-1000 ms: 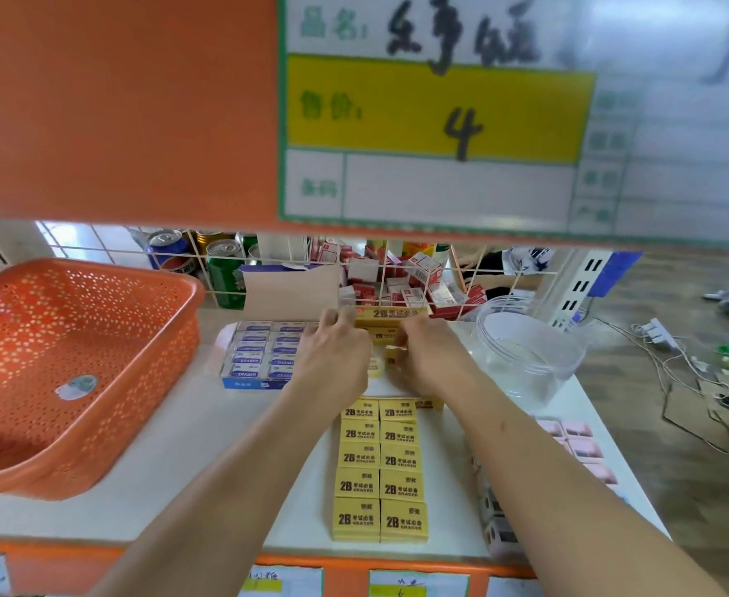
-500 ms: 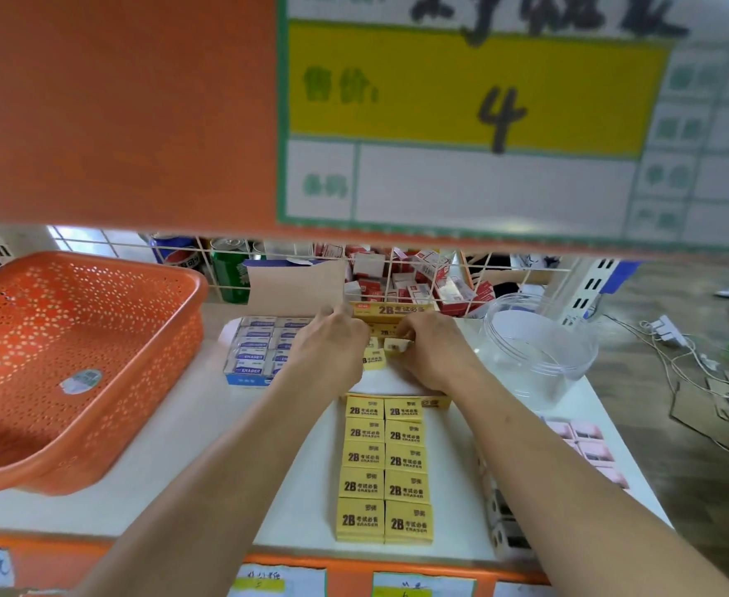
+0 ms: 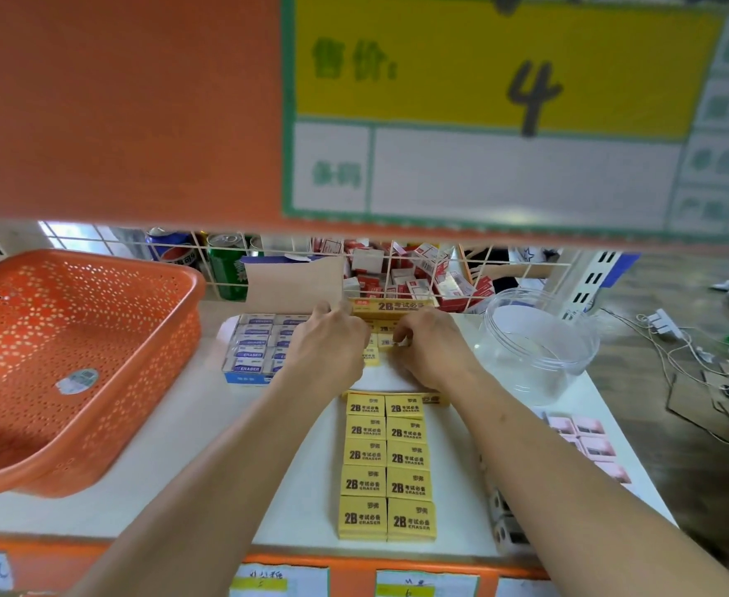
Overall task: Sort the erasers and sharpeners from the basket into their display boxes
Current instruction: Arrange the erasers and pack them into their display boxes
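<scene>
A yellow 2B eraser display box stands open at the back of the white shelf, with a few yellow erasers inside. Both hands are in it. My right hand pinches a small yellow eraser with thumb and fingers. My left hand is at the box's left side with its fingers curled down out of sight. Two rows of yellow 2B erasers lie on the shelf between my forearms. The orange basket sits at the left. A blue eraser box is filled with wrapped erasers.
A clear plastic jar stands right of my hands. Pink items and small grey pieces lie along the shelf's right edge. A wire grid with cans and red boxes behind it closes the back. An orange shelf board hangs overhead.
Both hands stay in the yellow box, with only small finger movements. The view has tilted and moved in slightly.
</scene>
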### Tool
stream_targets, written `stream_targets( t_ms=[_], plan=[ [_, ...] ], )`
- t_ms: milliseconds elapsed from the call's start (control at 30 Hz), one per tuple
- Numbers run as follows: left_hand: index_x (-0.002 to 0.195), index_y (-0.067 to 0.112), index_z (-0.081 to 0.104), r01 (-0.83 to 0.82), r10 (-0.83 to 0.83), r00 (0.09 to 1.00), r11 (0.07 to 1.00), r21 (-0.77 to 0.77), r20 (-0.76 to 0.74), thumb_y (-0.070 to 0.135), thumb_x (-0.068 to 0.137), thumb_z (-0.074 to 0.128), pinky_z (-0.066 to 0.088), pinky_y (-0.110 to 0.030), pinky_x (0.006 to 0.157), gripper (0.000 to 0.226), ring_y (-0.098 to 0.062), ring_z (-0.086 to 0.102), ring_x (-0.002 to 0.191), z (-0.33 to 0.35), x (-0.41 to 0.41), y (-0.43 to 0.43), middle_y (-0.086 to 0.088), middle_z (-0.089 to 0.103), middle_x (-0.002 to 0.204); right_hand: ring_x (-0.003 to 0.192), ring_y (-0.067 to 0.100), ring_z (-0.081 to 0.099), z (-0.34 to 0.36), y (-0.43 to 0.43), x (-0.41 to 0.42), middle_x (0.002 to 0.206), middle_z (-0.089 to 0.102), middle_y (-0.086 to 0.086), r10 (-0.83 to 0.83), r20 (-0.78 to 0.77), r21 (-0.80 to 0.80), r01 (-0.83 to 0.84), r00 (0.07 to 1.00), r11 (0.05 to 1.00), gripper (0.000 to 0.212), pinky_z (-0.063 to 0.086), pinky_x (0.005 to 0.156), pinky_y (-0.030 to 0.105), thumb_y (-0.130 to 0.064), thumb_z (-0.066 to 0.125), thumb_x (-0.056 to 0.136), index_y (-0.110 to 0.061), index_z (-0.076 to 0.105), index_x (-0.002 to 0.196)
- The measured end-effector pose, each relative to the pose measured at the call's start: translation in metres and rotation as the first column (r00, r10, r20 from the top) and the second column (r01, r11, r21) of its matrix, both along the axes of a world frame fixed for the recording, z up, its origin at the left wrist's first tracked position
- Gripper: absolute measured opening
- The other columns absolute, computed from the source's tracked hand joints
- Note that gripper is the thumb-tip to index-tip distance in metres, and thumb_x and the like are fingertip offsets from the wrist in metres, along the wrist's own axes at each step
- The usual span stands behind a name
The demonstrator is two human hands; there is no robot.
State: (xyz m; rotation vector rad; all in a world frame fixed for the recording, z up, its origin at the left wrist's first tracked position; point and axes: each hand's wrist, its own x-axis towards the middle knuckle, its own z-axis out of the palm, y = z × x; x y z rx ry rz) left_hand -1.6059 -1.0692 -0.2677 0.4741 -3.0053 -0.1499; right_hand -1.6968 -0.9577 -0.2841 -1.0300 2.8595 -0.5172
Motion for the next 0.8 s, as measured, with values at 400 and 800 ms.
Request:
stream_targets(
  t_ms=[400,800],
  plan=[
    [0.112,0.021,0.067,0.056,-0.054,0.998,0.988,0.144,-0.022,0.017,0.088,0.065,0.043,-0.03,0.084,0.025,-0.019,0.045,0.113,-0.001,0.005,-0.004,0.0,0.049,0.123,0.088,0.018,0.049,0.008,0.003,0.001,0.109,0.06,0.007,-0.027,0.021,0.046,0.026,0.999,0.999,0.014,0.038,0.076,0.025,-0.008,0.056,0.087,-0.011,0.064,0.099],
    [0.095,0.024,0.07,0.074,-0.074,0.997,0.961,0.265,-0.009,0.038,0.089,0.062,0.051,-0.029,0.074,0.017,-0.013,0.057,0.084,0.0,0.053,0.017,0.008,0.059,0.093,0.089,0.015,0.052,0.036,0.031,0.047,0.103,0.056,-0.002,0.141,0.179,0.208,-0.177,0.974,0.962,0.023,0.042,0.072,0.025,-0.023,0.07,0.082,-0.022,0.062,0.103]
  ],
)
